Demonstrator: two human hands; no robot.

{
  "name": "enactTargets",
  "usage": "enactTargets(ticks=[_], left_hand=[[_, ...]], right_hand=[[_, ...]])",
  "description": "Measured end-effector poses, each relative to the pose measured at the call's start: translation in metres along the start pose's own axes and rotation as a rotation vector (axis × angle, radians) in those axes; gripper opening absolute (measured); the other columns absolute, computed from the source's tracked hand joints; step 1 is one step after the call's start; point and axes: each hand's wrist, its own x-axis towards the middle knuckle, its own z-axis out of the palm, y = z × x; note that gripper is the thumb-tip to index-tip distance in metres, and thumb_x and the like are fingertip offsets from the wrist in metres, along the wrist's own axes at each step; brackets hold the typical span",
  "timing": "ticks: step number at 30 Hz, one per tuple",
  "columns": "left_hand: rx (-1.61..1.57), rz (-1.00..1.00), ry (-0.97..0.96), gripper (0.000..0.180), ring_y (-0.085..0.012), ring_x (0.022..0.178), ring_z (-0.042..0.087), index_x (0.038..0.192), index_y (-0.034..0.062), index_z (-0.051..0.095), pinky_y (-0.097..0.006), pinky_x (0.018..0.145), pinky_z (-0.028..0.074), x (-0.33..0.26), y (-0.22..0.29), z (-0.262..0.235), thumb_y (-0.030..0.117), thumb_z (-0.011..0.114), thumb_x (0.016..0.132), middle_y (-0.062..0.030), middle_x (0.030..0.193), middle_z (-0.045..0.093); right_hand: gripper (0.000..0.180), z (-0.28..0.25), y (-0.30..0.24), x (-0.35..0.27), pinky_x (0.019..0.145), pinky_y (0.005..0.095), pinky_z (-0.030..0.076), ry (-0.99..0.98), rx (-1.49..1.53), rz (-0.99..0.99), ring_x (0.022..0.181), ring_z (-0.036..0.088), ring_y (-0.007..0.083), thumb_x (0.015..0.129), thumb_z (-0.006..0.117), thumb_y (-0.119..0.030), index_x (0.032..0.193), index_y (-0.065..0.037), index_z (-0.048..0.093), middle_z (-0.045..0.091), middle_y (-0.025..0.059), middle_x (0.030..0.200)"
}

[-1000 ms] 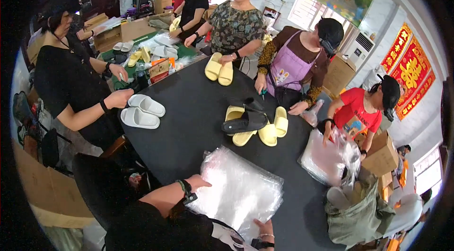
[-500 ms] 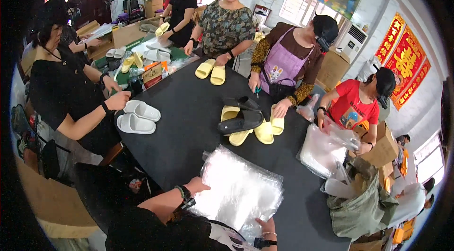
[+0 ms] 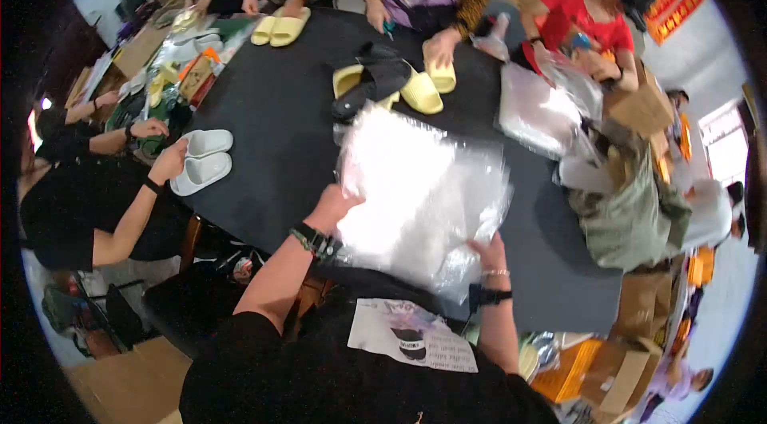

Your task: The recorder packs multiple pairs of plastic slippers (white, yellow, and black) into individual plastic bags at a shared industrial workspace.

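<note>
A stack of clear plastic bags (image 3: 415,200), bright with reflected light, is spread between my two hands above the black table (image 3: 268,164). My left hand (image 3: 335,210) is closed on the stack's left edge, thumb over the top. Near the lower right edge, my right hand (image 3: 489,255) grips the bags, its fingers partly hidden by the plastic. Just beyond the stack's far edge lie black slippers (image 3: 375,77) on top of yellow ones, partly covered in this view. Beside them is another pair of yellow slippers (image 3: 422,93), with a co-worker's hand on one.
At the left, a co-worker's hand touches white slippers (image 3: 203,162). More yellow slippers (image 3: 280,28) stand at the far edge. On the right are another pile of clear bags (image 3: 537,112), handled by a person in red, and a green sack (image 3: 631,224). Cardboard boxes (image 3: 623,380) stand lower right.
The view has tipped downward, showing more of my arms. My hands and the bag stack are closer to the black slippers. The co-worker at left has reached down to the white slippers.
</note>
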Motion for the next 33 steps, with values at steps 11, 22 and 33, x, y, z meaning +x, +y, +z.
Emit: enactTargets(ticks=[11, 22, 33], left_hand=[[0.303, -0.164, -0.039, 0.067, -0.0288, 0.088, 0.068, 0.092, -0.0047, 0.069, -0.036, 0.079, 0.053, 0.068, -0.124, 0.018, 0.053, 0.081, 0.061, -0.0222, 0.095, 0.068], [0.419, -0.181, 0.101, 0.069, -0.0356, 0.09, 0.065, 0.095, -0.0066, 0.068, -0.038, 0.08, 0.051, 0.034, -0.095, 0.0, 0.049, 0.082, 0.057, -0.0251, 0.097, 0.066], [-0.04, -0.231, 0.036, 0.042, -0.0185, 0.069, 0.063, 0.084, -0.0041, 0.066, -0.033, 0.062, 0.05, 0.017, -0.092, -0.015, 0.028, 0.086, 0.065, -0.0115, 0.078, 0.066]], right_hand=[[0.066, -0.034, 0.082, 0.025, 0.084, 0.0344, 0.051, -0.023, -0.129, -0.004, 0.099, 0.062, 0.0237, 0.066, 0.076, 0.003, 0.126, 0.002, 0.051, 0.063, 0.0107, 0.116], [0.07, -0.002, 0.051, 0.009, 0.085, 0.0375, 0.049, 0.034, -0.279, 0.174, 0.099, 0.06, 0.0259, 0.069, 0.08, -0.007, 0.128, 0.008, 0.046, 0.059, 0.0177, 0.117], [0.081, 0.018, 0.048, -0.004, 0.091, 0.038, 0.049, 0.126, -0.483, 0.034, 0.105, 0.059, 0.0281, 0.062, 0.086, -0.011, 0.128, 0.006, 0.042, 0.059, 0.0183, 0.12]])
